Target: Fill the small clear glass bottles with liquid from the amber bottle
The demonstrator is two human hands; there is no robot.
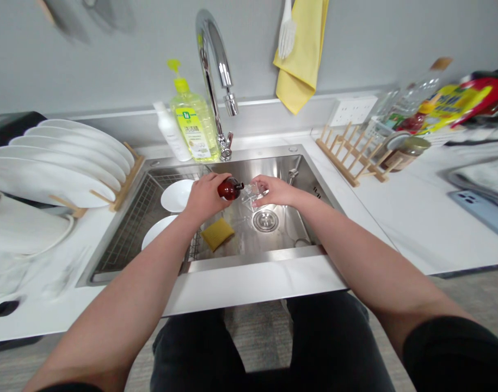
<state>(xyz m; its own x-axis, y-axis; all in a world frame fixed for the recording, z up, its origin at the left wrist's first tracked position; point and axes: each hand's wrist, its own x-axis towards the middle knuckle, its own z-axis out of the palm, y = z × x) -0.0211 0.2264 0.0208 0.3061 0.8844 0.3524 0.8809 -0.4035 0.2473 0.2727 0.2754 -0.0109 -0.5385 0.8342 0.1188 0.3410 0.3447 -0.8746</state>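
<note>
The left hand (206, 198) is clamped around the body of a small amber glass bottle (229, 189), and the right hand (275, 191) closes on a clear glass piece (252, 193). The hands are close together but apart, and the bottle's dark neck points at the clear piece, almost or just touching it. Both objects are held in the air over the basin of a stainless steel sink (273, 234).

The bottle is probably fairly heavy for its size, rigid and fragile, and it would be slippery if wet. Its rounded body gives the safest hold, with the narrow neck a poorer one. The clear piece looks small, hard and breakable, and its exact shape is hard to make out.

Below are two white plates (176, 195), one yellow scouring sponge (217, 234) and one drain (265, 220). On the white tabletop (252, 286) stand a bottle of yellow dish soap (194, 128) and one white bottle (171, 130). Around five white plates (48, 177) stand in a wooden dish rack (128, 182) to the left.
</note>
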